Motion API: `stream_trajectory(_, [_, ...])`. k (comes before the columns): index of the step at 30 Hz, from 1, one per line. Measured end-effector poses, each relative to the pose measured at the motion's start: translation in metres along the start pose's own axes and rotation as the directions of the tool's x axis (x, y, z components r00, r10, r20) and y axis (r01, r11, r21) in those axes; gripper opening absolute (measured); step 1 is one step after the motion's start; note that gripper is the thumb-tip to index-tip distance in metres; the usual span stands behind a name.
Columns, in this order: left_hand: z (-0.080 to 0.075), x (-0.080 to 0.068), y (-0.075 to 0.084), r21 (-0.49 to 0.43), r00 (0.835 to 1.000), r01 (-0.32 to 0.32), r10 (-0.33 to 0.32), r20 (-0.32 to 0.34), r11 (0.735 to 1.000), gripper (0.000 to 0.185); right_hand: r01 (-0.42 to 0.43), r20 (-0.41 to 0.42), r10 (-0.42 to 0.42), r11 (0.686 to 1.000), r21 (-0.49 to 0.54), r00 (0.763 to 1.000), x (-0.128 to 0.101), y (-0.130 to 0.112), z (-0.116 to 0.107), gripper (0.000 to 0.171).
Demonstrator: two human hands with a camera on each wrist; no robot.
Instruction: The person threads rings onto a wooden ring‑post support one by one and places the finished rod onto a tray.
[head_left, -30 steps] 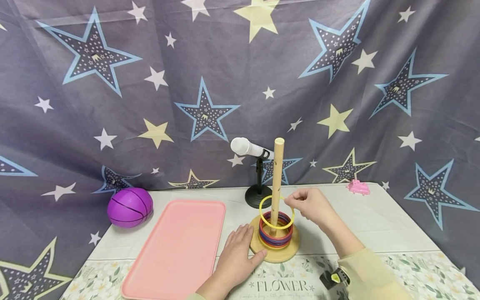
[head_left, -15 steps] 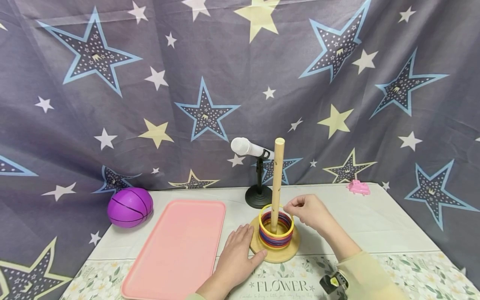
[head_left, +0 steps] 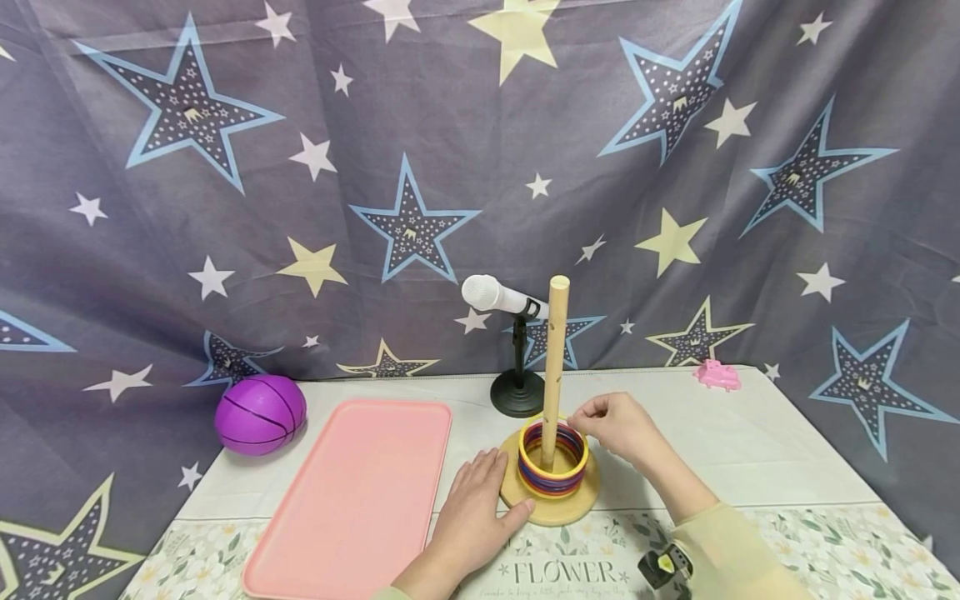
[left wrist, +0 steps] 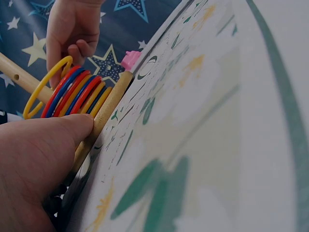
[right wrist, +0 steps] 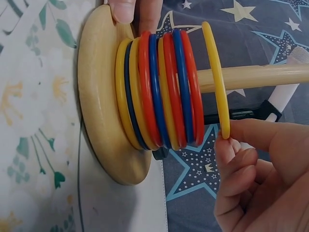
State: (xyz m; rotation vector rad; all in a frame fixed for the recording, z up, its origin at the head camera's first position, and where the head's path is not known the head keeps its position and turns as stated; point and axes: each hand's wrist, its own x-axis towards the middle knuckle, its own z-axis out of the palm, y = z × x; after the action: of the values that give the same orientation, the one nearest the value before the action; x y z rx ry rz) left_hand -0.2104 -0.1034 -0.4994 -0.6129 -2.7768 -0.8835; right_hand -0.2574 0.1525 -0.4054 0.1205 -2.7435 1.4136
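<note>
A wooden peg [head_left: 555, 358] rises from a round wooden base [right wrist: 104, 96]. Around its lower part sits a stack of red, blue and yellow rings [right wrist: 158, 96]. My right hand [head_left: 621, 427] pinches one yellow ring [right wrist: 217, 72] at its edge between thumb and index finger. That ring encircles the peg a little above the stack, with a gap visible in the right wrist view. My left hand [head_left: 474, 507] lies at the base's left side, fingers extended, thumb [left wrist: 79, 124] touching its edge.
Left of the base lies a pink tray [head_left: 360, 492], with a purple ball [head_left: 260, 415] beyond it. Behind the peg a white microphone [head_left: 498, 296] sits on a black stand [head_left: 517, 392]. A small pink toy [head_left: 717, 375] is at the back right, before a starry curtain [head_left: 480, 108].
My right hand has lowered the yellow ring down the peg towards the stack, mostly during the first half second. The left hand stays in place on the base.
</note>
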Motion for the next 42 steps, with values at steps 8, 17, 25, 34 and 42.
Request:
stream_trajectory(8, [-0.004,0.000,0.004,0.014,0.999,0.019,-0.019,0.026,1.000,0.085,-0.003,-0.002,0.003,0.999,-0.035,1.000,0.000,0.003,0.000,0.014])
stream_trajectory(17, [-0.003,0.000,0.004,0.014,1.000,0.017,-0.018,0.023,1.000,0.084,-0.009,0.004,0.009,0.999,-0.045,1.000,0.002,0.005,0.001,0.015])
stream_trajectory(25, [-0.002,0.000,0.002,0.011,1.000,0.023,-0.023,0.021,1.000,0.084,-0.010,0.004,0.011,0.999,-0.048,1.000,0.004,0.007,0.003,0.016])
stream_trajectory(34, [-0.003,0.000,0.003,0.014,1.000,0.018,-0.018,0.023,1.000,0.085,-0.033,0.017,0.033,0.999,-0.022,0.999,0.003,0.008,0.005,0.015])
stream_trajectory(42, [-0.004,0.000,0.004,0.016,0.999,0.021,-0.021,0.027,1.000,0.086,-0.035,0.030,0.035,0.999,-0.006,0.999,0.004,0.010,0.004,0.015])
